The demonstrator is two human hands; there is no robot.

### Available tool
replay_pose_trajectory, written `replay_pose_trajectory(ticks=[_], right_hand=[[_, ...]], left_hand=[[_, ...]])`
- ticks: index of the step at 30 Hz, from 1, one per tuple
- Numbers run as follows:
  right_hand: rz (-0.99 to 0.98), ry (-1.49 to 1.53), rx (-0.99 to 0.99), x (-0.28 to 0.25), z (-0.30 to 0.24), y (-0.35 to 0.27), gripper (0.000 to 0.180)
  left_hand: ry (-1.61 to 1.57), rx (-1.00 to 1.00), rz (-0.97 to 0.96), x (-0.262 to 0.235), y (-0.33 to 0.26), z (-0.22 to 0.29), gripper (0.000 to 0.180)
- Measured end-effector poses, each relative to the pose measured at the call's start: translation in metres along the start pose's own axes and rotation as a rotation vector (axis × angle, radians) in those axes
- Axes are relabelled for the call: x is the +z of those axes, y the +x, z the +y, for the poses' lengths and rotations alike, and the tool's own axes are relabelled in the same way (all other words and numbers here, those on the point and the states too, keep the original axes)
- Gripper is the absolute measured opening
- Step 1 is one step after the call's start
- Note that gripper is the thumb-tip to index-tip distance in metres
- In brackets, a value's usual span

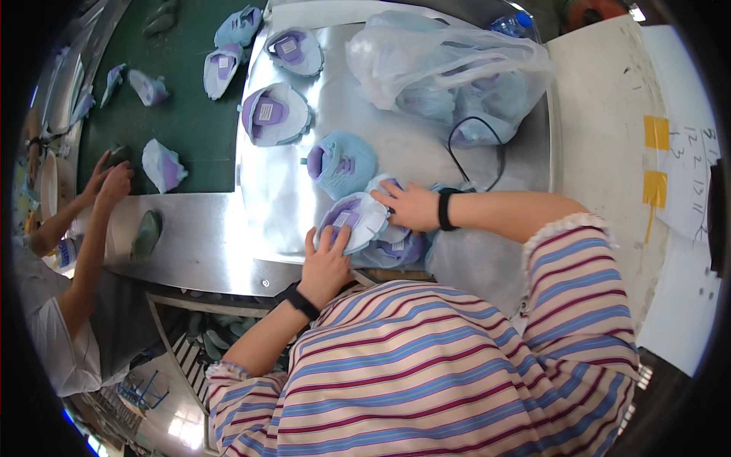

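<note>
A pale blue and lilac shoe upper [365, 216] lies tilted on the pile in front of me, its white-edged opening facing up. My left hand [327, 266] grips its near left edge, fingers bent over the rim and slightly apart. From the right, my right hand [413, 207] has its fingers curled at another shoe upper [385, 183] just behind; part of that one is covered by the hand. Beneath them sits a further purple upper [397, 250]. Close by on the far side, a laced blue upper [343, 164] rests on the metal table.
More uppers [276, 114] stand along the metal table's left side [266, 221]. A clear plastic bag [457, 68] of uppers and a black cord loop [500, 164] lie far right. Left is a green conveyor belt [198, 141], where another person's hands [110, 179] work.
</note>
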State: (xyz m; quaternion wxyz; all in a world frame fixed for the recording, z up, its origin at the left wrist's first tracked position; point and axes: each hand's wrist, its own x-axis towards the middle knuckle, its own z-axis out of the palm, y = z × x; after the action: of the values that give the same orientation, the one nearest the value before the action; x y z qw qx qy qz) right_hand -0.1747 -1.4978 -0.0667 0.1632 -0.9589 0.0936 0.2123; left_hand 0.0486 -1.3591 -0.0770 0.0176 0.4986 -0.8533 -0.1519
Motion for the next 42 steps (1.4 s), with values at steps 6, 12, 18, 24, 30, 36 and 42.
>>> replay_pose_trajectory(ticks=[6, 12, 18, 24, 30, 36, 42], right_hand=[[-0.089, 1.584, 0.372, 0.006, 0.096, 0.001, 0.042], [-0.042, 1.857, 0.406, 0.012, 0.092, -0.033, 0.041], [0.116, 1.550, 0.643, -0.013, 0.087, -0.044, 0.039], [0.422, 0.684, 0.392, 0.010, 0.075, -0.035, 0.047], [0.431, 1.231, 0.415, -0.019, 0.092, -0.040, 0.044], [0.630, 1.331, 0.552, -0.084, 0.074, 0.025, 0.028], [-0.267, 0.391, 0.346, -0.061, 0.057, 0.011, 0.059]], left_hand=[[-0.144, -0.085, 0.087, -0.005, 0.033, -0.006, 0.055], [-0.118, 0.093, -0.043, 0.030, 0.014, 0.015, 0.041], [-0.122, 0.256, -0.193, 0.003, 0.015, -0.001, 0.012], [-0.558, 0.108, 0.034, 0.025, 0.047, -0.025, 0.017], [-1.313, -0.190, -0.077, -0.072, 0.047, -0.107, 0.039], [-1.563, -0.317, -0.020, -0.093, 0.013, -0.133, 0.037], [-1.183, -0.412, 0.136, -0.096, -0.009, -0.133, 0.032]])
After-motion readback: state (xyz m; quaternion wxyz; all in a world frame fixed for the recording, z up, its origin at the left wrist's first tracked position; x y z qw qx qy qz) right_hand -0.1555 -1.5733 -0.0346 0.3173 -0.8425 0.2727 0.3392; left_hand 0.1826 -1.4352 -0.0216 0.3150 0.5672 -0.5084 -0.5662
